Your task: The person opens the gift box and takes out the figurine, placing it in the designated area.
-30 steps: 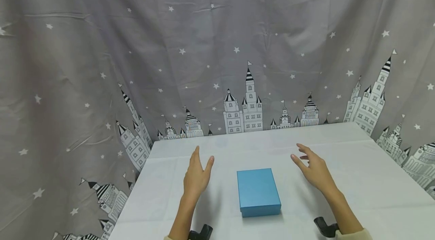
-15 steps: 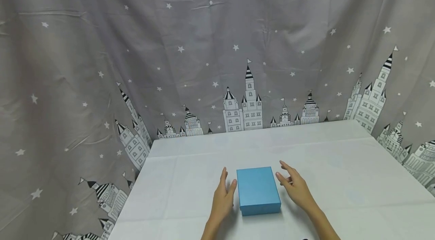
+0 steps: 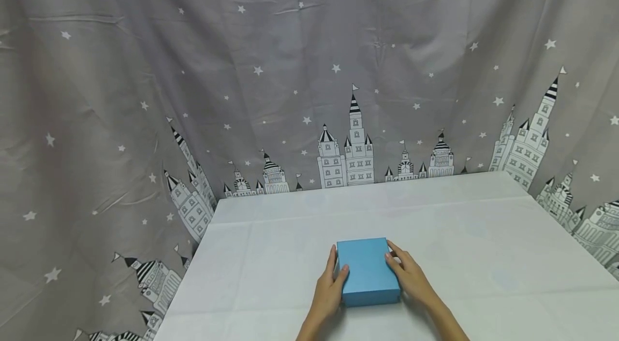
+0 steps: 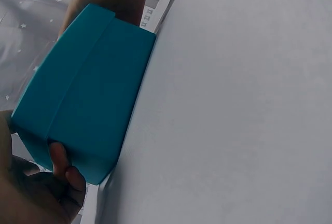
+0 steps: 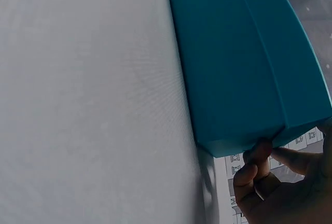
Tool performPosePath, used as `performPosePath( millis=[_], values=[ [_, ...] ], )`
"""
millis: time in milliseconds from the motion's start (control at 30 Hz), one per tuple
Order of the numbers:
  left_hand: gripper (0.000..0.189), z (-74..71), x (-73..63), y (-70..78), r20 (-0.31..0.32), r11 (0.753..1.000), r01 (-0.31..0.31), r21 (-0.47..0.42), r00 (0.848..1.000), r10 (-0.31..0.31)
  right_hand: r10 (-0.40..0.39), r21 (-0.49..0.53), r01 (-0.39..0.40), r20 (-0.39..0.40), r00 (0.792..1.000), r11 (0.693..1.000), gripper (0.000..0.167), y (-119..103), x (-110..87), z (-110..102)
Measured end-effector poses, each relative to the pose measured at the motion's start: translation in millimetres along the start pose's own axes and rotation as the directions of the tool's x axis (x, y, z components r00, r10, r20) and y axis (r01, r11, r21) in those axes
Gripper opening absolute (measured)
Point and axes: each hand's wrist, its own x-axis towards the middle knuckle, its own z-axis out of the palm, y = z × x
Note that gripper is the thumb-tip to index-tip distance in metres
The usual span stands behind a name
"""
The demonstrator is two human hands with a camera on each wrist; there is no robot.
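A blue lidded box (image 3: pixel 368 267) sits on the white-covered table, its lid seam visible along the side in both wrist views. My left hand (image 3: pixel 327 288) grips its left side, thumb on the top edge and fingers along the wall. On the opposite side my right hand (image 3: pixel 412 278) holds the box the same way, its thumb at the lid's right edge. In the left wrist view, curled fingertips (image 4: pixel 59 156) press the box wall near the seam. The right wrist view shows fingertips (image 5: pixel 259 151) against the other end, just under the lid's rim.
White cloth (image 3: pixel 271 255) covers the table around the box. Behind and to the left hangs a grey curtain (image 3: pixel 271 62) printed with white stars and castles, meeting the table's back edge.
Both hands have come down and inward from either side of the box and now hold it by its left and right sides. The box stays where it was.
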Motion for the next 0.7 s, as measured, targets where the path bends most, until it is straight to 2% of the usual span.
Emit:
performPosePath(
  millis=[233, 700],
  values=[
    [0.066, 2.3, -1.8, 1.7, 0.002, 1.000, -0.026, -0.014, 1.000, 0.026, -0.026, 0.018, 0.026, -0.018, 1.000, 0.999, 0.056, 0.2, -1.1, 2.2],
    [0.063, 3.6, -1.4, 4.1, -0.011, 1.000, -0.016, -0.003, 1.000, 0.015, -0.048, 0.022, 0.048, -0.027, 0.998, 0.999, 0.059, -5.0, -1.2, 1.0]
  ],
)
